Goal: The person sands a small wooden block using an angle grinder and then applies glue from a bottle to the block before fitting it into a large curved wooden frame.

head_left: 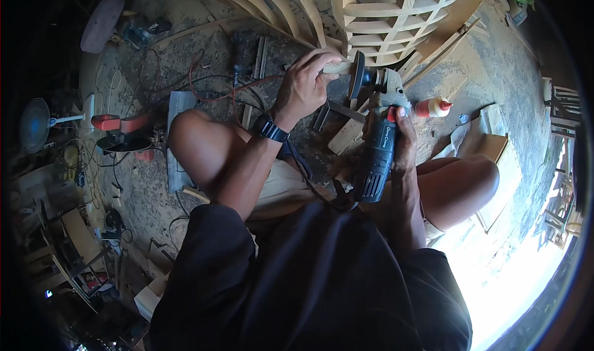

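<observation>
My right hand [405, 139] is wrapped round the dark body of an angle grinder [375, 159], thumb near its red switch. The grinder points away from me, and its round black disc [357, 76] faces left. Between the fingers and thumb of my left hand [302, 84] is a small pale wood piece [337, 67], held up to the disc's face. Whether the two touch, I cannot tell. The grinder's cord runs from its rear end across my lap. Just ahead stands a curved wooden lattice frame [408, 24].
A white bottle with a red cap [434, 107] lies right of the grinder. Wood offcuts [348, 136] and cords litter the dusty floor. To the left are a red cut-off saw [127, 131], a metal bar [180, 103] and a fan [38, 125]. A board [492, 147] lies beyond my right knee.
</observation>
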Demonstrator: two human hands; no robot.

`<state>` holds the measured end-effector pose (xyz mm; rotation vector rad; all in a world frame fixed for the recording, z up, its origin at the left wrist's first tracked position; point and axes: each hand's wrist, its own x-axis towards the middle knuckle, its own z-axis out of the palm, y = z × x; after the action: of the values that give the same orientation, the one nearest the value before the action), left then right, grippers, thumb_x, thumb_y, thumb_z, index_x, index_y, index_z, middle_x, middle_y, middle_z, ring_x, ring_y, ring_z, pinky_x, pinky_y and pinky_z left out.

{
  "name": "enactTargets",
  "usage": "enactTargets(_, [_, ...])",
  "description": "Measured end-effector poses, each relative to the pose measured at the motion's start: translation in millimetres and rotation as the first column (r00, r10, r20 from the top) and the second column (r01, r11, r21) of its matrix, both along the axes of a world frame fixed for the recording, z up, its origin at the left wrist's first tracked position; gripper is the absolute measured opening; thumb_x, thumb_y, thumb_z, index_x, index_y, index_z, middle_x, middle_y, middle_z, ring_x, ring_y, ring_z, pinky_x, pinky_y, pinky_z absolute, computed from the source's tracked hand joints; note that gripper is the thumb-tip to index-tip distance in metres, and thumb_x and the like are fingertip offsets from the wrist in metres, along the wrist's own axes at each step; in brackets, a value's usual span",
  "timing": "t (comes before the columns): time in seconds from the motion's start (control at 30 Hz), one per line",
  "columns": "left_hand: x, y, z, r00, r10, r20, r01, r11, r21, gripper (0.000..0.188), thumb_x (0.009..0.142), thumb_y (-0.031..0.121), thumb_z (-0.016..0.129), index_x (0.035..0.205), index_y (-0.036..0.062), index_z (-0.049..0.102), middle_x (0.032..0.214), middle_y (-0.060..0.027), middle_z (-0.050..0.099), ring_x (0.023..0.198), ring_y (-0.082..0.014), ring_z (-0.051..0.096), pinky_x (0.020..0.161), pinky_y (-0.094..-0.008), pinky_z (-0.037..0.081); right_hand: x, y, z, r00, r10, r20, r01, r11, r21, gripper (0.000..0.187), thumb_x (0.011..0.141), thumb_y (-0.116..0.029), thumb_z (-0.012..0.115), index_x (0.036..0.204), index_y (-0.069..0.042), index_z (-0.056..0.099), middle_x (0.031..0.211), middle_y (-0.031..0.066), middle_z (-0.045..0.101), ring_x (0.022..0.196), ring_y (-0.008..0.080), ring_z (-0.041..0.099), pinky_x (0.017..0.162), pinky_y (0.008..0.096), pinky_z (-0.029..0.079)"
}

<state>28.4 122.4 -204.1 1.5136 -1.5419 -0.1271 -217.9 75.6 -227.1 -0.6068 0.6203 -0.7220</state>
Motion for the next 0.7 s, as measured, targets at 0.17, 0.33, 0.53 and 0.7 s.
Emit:
enactTargets(0.17, [-1.7, 2.0, -1.2, 1.000, 0.007, 0.009, -0.007, 0.999, 0.041, 0.031, 0.085, 0.001, 0.073, 0.115, 0.0050, 0.067, 0.112, -0.0140, 0.070, 0.103, -0.0359, 0.069, 0.087, -0.0414, 0.055, -0.5, -0.7, -1.9, 1.000, -0.006, -0.026, 0.006, 1.000, 0.021, 0.042, 0.103, -0.033, 0.060, 0.132, -0.008, 0.045, 0.096, 0.0169, 0.067, 0.074, 0.0268, 0.072, 0.062, 0.0384, 0.063])
enactTargets(0.33, [-0.6, 3.1, -3.0, 1.000, -0.007, 0.022, 0.006, 0.999, 0.040, 0.033, 0.084, -0.002, 0.073, 0.115, 0.0046, 0.067, 0.114, -0.0141, 0.070, 0.103, -0.0357, 0.069, 0.088, -0.0415, 0.055, -1.7, 1.2, -2.4, 1.000, -0.015, -0.012, 0.016, 0.998, 0.062, 0.043, 0.103, -0.033, 0.061, 0.133, -0.007, 0.044, 0.096, 0.0172, 0.067, 0.074, 0.0275, 0.072, 0.062, 0.0389, 0.064])
enactTargets(0.53, [-0.1, 6.7, -4.8, 0.999, -0.034, 0.011, 0.034, 0.999, 0.041, 0.035, 0.082, -0.005, 0.072, 0.115, 0.0043, 0.067, 0.115, -0.0146, 0.070, 0.106, -0.0363, 0.068, 0.089, -0.0420, 0.055, -2.7, 0.2, -5.1, 0.999, -0.020, -0.037, 0.022, 0.998, 0.057, 0.044, 0.103, -0.034, 0.061, 0.133, -0.007, 0.044, 0.096, 0.0177, 0.067, 0.074, 0.0280, 0.072, 0.062, 0.0392, 0.064])
enactTargets(0.7, [-2.4, 7.9, -2.5, 0.999, -0.053, 0.013, 0.052, 0.997, 0.061, 0.036, 0.082, -0.005, 0.071, 0.116, 0.0048, 0.067, 0.115, -0.0147, 0.069, 0.107, -0.0366, 0.067, 0.090, -0.0427, 0.055, -5.6, -1.1, -7.5, 0.999, -0.019, -0.026, 0.021, 0.997, 0.069, 0.046, 0.102, -0.034, 0.062, 0.133, -0.006, 0.043, 0.096, 0.0181, 0.067, 0.074, 0.0282, 0.072, 0.062, 0.0394, 0.064])
